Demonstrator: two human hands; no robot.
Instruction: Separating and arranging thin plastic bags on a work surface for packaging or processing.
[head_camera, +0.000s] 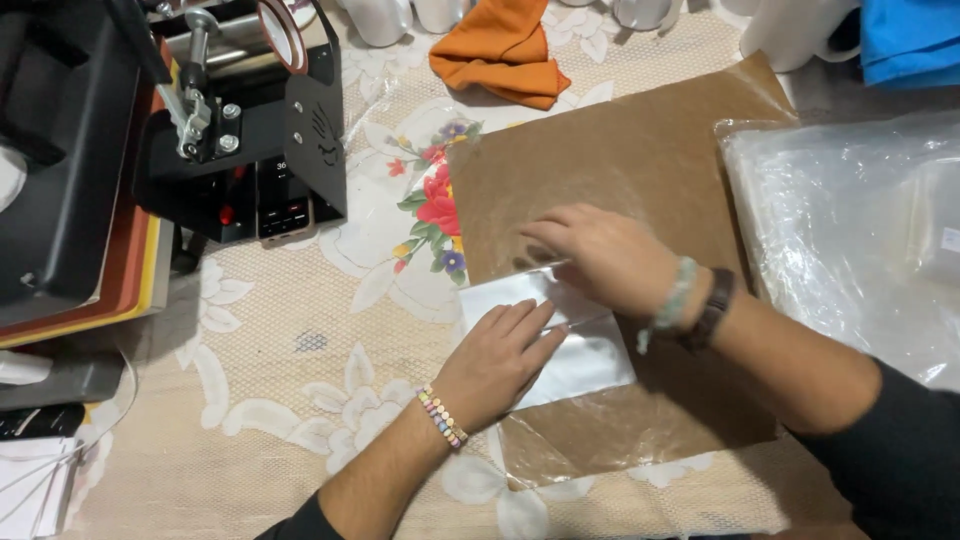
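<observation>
A small white rectangular sheet (590, 352) lies on a large brown translucent sheet (640, 160) spread over the table. My left hand (500, 358) rests flat on the white sheet's left part, fingers together and stretched out. My right hand (600, 258) presses down on the sheet's upper edge, fingers bent and pointing left. Neither hand lifts anything. Bead bracelets sit on both wrists.
A black heat press machine (240, 130) stands at the upper left. An orange cloth (505, 50) and white mugs (385, 18) lie at the back. A stack of clear plastic bags (860, 230) sits at the right. The flowered lace tablecloth (300, 400) covers the table.
</observation>
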